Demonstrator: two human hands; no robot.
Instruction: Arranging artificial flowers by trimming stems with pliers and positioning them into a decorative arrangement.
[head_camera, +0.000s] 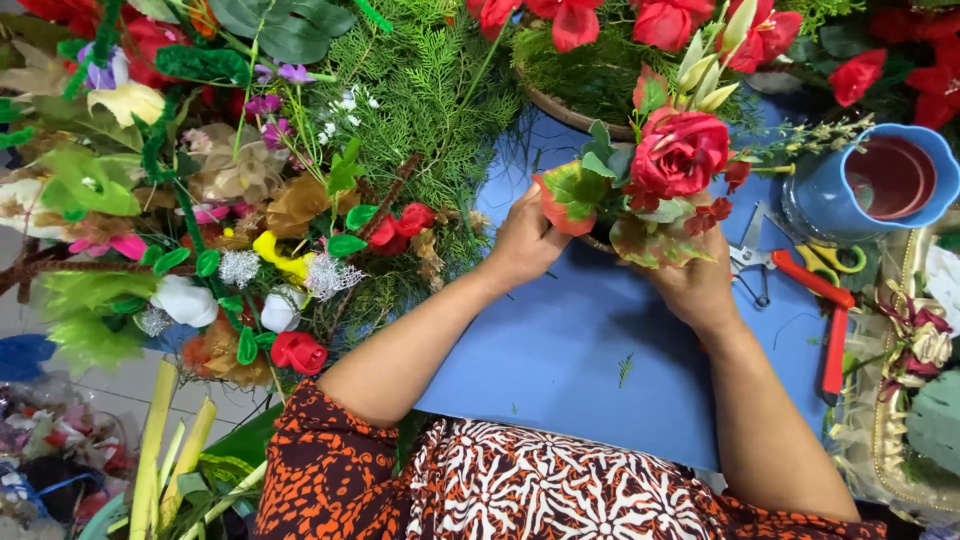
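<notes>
My left hand (522, 243) and my right hand (695, 285) both grip a small flower arrangement (640, 190) over a blue table (560, 350). The arrangement has a large red rose (680, 152), cream buds and variegated red-green leaves. My left hand's fingers pinch a leaf (568, 195) on its left side. The right hand supports the arrangement from below on the right; its base is hidden behind both hands.
A heap of artificial flowers and green fern sprigs (300, 180) lies left. A basket of red flowers (600, 60) stands at the back. Right are a blue pitcher (875, 185), scissors (760, 262), red-handled pliers (825, 310) and a gold-trimmed tray (900, 400).
</notes>
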